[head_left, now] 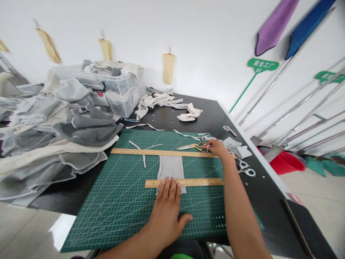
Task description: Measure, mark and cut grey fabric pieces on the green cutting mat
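My left hand (pixel 167 210) lies flat, fingers stretched out, its fingertips pressing the shorter wooden ruler (pixel 201 182) onto a grey piece of cloth (pixel 171 167). That cloth lies on a green cutting mat (pixel 115 205), its upper edge along a longer wooden ruler (pixel 134 151). Over to the right, my right hand (pixel 215 147) has its fingers closed at the handle loops of gold-handled scissors (pixel 190 146). The blades point left, just above the longer ruler. Thin cloth strips (pixel 144 160) lie on the mat at the upper left.
Heaped grey cloths (pixel 81 126) cover the table's left side, beside a clear plastic bin (pixel 125 93) full of cloth. Small blue snips (pixel 131 120) and cloth scraps (pixel 190 113) lie behind the mat. White-handled scissors (pixel 246 169) and a dark phone-like slab (pixel 307 225) are at right.
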Motion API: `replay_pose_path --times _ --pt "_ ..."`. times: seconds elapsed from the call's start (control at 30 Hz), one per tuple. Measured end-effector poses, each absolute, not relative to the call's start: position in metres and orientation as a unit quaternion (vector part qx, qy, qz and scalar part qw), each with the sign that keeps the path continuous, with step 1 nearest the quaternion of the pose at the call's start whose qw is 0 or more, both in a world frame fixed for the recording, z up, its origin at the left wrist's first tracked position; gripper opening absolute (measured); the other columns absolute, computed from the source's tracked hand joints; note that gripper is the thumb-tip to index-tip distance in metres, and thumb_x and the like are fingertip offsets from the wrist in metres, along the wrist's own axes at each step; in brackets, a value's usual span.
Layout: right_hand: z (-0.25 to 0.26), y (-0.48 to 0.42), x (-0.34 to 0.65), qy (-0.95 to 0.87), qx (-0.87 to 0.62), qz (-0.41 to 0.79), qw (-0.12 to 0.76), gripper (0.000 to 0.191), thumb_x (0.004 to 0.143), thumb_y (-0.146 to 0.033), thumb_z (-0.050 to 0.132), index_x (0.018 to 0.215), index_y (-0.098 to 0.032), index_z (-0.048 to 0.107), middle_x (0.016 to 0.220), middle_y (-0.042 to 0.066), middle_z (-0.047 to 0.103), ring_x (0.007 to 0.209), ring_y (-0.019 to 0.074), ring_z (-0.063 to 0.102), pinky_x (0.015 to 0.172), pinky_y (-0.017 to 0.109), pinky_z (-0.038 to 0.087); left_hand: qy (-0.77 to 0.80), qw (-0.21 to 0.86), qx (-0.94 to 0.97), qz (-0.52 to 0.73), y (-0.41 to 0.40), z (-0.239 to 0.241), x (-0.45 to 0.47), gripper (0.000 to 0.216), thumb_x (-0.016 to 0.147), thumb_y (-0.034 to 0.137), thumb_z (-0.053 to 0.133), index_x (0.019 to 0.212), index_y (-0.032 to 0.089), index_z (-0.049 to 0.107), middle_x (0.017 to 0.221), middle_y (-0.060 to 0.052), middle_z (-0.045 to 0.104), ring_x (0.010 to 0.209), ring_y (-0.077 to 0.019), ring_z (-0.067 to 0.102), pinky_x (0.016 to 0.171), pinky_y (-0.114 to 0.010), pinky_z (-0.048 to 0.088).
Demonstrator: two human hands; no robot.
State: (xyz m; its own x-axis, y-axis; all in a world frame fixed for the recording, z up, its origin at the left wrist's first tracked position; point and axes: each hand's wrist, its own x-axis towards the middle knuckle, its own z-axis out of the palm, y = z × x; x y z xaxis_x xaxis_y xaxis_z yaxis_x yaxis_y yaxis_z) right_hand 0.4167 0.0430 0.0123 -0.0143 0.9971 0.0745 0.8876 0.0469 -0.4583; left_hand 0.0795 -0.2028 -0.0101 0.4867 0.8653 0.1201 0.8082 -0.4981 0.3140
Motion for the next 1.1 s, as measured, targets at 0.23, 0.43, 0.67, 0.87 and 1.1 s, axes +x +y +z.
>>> replay_pose_path --times 0.23,0.43,0.67,0.87,1.1 --pt "0.027 0.033 0.423 -0.618 -0.751 0.143 0.182 0.022 0.075 -0.031 0.069 0.056 -0.019 0.065 0.051 0.002 0.058 0.060 0.0196 0.056 0.063 0.032 0.042 0.489 0.118 0.854 0.132 -0.203 -0.003 0.080 0.092 0.091 0.074 0.041 0.154 0.006 0.037 0.164 -0.021 0.025 0.154 -0.0396 0.017 0.125 -0.058 0.017" --pt "0.037 0.004 0.382 -0.578 -0.753 0.076 0.306 0.021 0.088 -0.040 0.056 0.084 -0.020 0.062 0.074 0.010 0.068 0.080 0.0264 0.062 0.076 0.038 0.046 0.489 0.108 0.854 0.142 -0.204 -0.002 0.079 0.094 0.091 0.075 0.039 0.151 0.004 0.040 0.162 -0.023 0.029 0.153 -0.0407 0.020 0.125 -0.057 0.015" --pt "0.020 -0.087 0.282 -0.590 -0.586 0.302 0.467 0.035 0.089 -0.050 0.060 0.111 -0.022 0.058 0.087 0.005 0.071 0.069 0.0197 0.066 0.072 0.035 0.052 0.489 0.097 0.854 0.149 -0.203 -0.003 0.079 0.095 0.089 0.077 0.040 0.151 0.005 0.042 0.160 -0.023 0.033 0.152 -0.0405 0.022 0.124 -0.057 0.016" --pt "0.009 -0.145 0.255 -0.593 -0.539 0.425 0.422 0.021 0.092 -0.045 0.061 0.092 -0.024 0.064 0.070 -0.001 0.060 0.065 0.0178 0.057 0.065 0.031 0.048 0.491 0.095 0.853 0.145 -0.203 0.001 0.080 0.095 0.089 0.077 0.041 0.152 0.006 0.038 0.160 -0.022 0.034 0.151 -0.0400 0.024 0.124 -0.055 0.017" --pt "0.005 -0.136 0.260 -0.603 -0.533 0.449 0.389 0.020 0.091 -0.042 0.061 0.089 -0.022 0.063 0.071 -0.001 0.063 0.067 0.0187 0.060 0.067 0.033 0.050 0.485 0.095 0.860 0.127 -0.196 0.025 0.078 0.092 0.082 0.077 0.054 0.145 0.011 0.048 0.149 -0.019 0.049 0.139 -0.0391 0.041 0.118 -0.054 0.030"
